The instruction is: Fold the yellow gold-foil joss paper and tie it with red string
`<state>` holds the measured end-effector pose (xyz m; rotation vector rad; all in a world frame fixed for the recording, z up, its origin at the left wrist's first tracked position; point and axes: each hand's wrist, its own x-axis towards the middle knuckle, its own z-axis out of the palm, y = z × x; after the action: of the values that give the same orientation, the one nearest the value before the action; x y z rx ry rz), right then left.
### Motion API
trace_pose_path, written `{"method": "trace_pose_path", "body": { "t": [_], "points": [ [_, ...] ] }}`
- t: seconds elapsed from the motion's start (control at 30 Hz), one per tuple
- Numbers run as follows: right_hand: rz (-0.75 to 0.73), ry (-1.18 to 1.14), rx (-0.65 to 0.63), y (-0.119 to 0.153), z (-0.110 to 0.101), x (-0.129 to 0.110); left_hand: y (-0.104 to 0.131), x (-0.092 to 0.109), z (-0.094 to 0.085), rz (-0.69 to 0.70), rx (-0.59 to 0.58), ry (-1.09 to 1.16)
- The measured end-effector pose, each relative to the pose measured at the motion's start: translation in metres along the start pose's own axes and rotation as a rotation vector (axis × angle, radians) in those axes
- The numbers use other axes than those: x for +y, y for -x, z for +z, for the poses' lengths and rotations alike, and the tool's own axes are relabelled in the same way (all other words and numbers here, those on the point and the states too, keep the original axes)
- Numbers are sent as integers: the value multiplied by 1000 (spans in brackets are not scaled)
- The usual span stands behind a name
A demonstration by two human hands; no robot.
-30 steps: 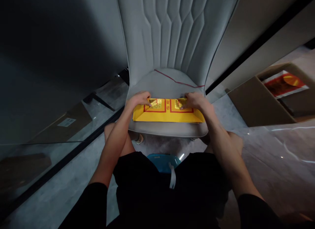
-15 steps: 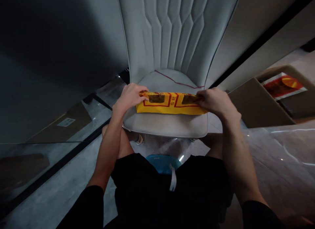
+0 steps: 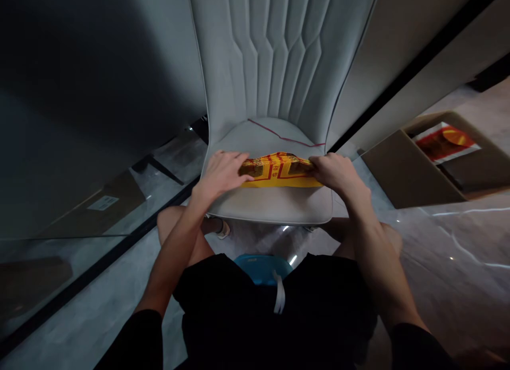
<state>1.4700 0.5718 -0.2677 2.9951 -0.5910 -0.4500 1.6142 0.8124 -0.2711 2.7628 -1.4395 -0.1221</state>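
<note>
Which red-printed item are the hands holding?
The yellow paper stack, held between left hand and right hand; the red-and-gold packet lies in the open cardboard box at right.

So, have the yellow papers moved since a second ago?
Yes: the yellow papers now show farther from the front edge of the seat, shifted toward the backrest.

Ends of yellow papers (image 3: 274, 182) behind fingers (image 3: 239, 157)

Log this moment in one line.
left grip: holding left end of yellow paper stack | right grip: holding right end | red string: on chair seat, beyond stack
</note>
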Motion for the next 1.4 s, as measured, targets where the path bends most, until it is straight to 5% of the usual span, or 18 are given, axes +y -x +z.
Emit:
{"method": "trace_pose_path", "body": {
  "t": [0.2, 0.37, 0.5, 0.7, 0.83, 1.03, 1.2, 1.4],
  "points": [
    [11, 16, -53, 5, -14, -6, -24, 56, 10, 111, -8, -118],
    [-194, 40, 87, 0, -26, -44, -25, 52, 21, 213, 15, -181],
    [-346, 100, 49, -8, -21, -64, -23, 43, 19, 240, -29, -197],
    [-307, 134, -20, -4, -7, -30, -22, 31, 8, 63, -150, -188],
    [-291, 20, -38, -25, -2, 1, -37, 15, 4, 27, -150, -162],
    [-319, -143, -328, -83, 26, 20, -73, -15, 44, 17, -359, -2],
    [-204, -68, -163, -84, 53, 28, -75, -21, 73, 3, -323, -64],
    [-217, 1, -8, -71, 79, 40, -69, -20, 76, 33, -291, -119]
  ]
}}
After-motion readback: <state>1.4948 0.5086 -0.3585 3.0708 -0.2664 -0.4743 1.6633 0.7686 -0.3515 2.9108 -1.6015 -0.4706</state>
